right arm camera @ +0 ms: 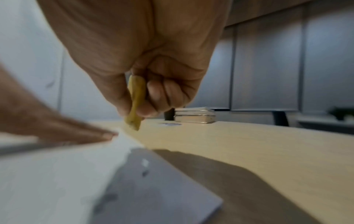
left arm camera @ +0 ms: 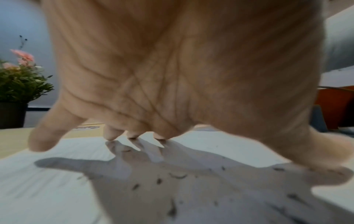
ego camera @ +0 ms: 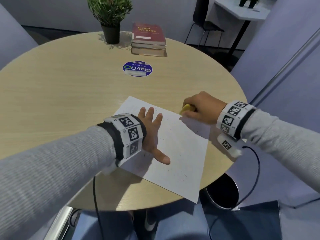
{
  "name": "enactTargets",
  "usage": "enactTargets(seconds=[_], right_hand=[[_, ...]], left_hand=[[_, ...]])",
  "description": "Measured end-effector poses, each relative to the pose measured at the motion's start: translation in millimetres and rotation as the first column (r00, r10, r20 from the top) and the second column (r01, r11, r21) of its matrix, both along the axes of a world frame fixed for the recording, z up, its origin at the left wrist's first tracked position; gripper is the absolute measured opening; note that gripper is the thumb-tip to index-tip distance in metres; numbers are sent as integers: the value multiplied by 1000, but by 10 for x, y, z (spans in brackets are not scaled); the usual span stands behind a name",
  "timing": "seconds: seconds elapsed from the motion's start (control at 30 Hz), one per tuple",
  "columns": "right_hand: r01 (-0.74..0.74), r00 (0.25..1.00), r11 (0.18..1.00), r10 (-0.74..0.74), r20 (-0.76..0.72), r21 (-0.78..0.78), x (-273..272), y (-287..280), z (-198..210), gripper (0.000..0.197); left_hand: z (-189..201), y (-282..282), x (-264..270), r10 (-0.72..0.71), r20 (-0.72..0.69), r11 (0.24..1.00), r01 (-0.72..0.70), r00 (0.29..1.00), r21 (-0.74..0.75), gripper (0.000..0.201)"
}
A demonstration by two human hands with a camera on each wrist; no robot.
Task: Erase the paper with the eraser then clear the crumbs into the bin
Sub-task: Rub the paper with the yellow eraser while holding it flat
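Note:
A white sheet of paper (ego camera: 174, 153) lies askew on the round wooden table (ego camera: 69, 94), one corner past the near edge. Dark eraser crumbs (left arm camera: 172, 177) are scattered over it. My left hand (ego camera: 152, 134) lies flat on the paper with fingers spread, pressing it down. My right hand (ego camera: 199, 108) pinches a yellow eraser (ego camera: 186, 108) between thumb and fingers at the sheet's far right edge. In the right wrist view the eraser (right arm camera: 136, 103) points down just above the table, beside the paper (right arm camera: 57, 174). A round bin (ego camera: 223, 191) stands below the table's near right edge.
At the table's far side stand a potted plant (ego camera: 110, 19) and a stack of books (ego camera: 149, 38). A round blue sticker (ego camera: 137, 68) marks the table's middle. A black chair (ego camera: 204, 26) and another table stand beyond. My knees are under the near edge.

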State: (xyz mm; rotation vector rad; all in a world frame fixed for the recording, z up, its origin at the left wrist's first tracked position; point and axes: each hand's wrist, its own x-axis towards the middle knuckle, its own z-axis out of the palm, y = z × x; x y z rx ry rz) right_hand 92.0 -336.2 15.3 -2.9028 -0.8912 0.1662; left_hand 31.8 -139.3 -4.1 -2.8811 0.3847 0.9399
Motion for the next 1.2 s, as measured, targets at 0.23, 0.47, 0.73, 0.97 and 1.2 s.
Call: enactTargets(seconds=[0.23, 0.47, 0.73, 0.97, 1.2], right_hand=[[153, 986, 977, -141, -92, 148, 64, -189, 239, 14], [-38, 985, 996, 51, -163, 86, -380, 187, 84, 20], [-132, 988, 989, 137, -65, 70, -271, 837, -45, 18], [-177, 966, 984, 180, -186, 35, -199, 1071, -194, 23], [-69, 996, 997, 66, -63, -40, 227, 1102, -115, 24]], left_hand=[[218, 558, 140, 6, 113, 999, -11, 994, 49, 151], [111, 428, -51, -128, 46, 991, 127, 991, 35, 143], [197, 837, 252, 29, 81, 998, -34, 996, 60, 131], [-46, 892, 342, 81, 13, 996, -81, 997, 30, 133], [-21, 853, 310, 112, 12, 993, -112, 994, 26, 130]])
